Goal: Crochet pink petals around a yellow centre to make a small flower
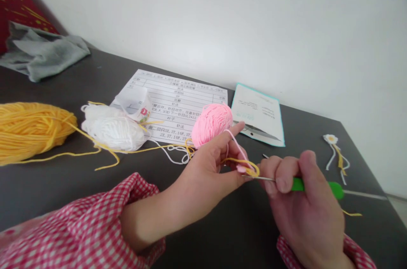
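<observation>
My left hand (pixel 203 175) pinches a small crochet piece (pixel 249 170) of yellow and pink yarn between thumb and fingers. A pink strand runs over its raised forefinger. My right hand (pixel 305 205) is closed around a green-handled crochet hook (pixel 336 190). The metal shaft points left, and its tip meets the crochet piece by my left thumb; whether it passes through a stitch is hidden. Just beyond my left hand sits a pink yarn ball (pixel 212 124). Farther left lie a white yarn ball (pixel 111 129) and a yellow yarn ball (pixel 34 131), with a yellow strand trailing across.
A printed pattern sheet (pixel 181 91) lies behind the yarn, with a white packet (pixel 259 110) beside it. Toward the right table edge rests a small white crocheted flower (pixel 331 138) with loose tails. Grey cloth (pixel 51 52) is bunched at the back left. A wall (pixel 206 18) borders the table.
</observation>
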Motion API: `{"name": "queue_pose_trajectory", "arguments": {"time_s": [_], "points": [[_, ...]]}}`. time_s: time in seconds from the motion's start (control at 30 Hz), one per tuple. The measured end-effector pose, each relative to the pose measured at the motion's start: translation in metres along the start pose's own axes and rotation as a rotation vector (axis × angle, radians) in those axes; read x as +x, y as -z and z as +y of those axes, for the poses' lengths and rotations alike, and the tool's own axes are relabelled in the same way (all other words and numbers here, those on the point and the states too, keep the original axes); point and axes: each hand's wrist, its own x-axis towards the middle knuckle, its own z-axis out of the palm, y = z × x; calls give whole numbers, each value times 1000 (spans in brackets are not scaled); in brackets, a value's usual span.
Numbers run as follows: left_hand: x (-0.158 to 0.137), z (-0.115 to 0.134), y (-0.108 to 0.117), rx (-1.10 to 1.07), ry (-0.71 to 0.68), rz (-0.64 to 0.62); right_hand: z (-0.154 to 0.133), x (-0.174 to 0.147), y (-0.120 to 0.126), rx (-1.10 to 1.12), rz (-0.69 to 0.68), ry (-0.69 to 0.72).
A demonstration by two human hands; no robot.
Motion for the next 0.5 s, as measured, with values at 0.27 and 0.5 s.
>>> {"name": "queue_pose_trajectory", "arguments": {"time_s": [0.27, 0.5], "points": [[4, -13, 3, -107, -262, -173, -1, -15, 4, -272, -141, 501], [2, -12, 3, -82, -229, -188, -3, -15, 3, -238, -141, 471]]}}
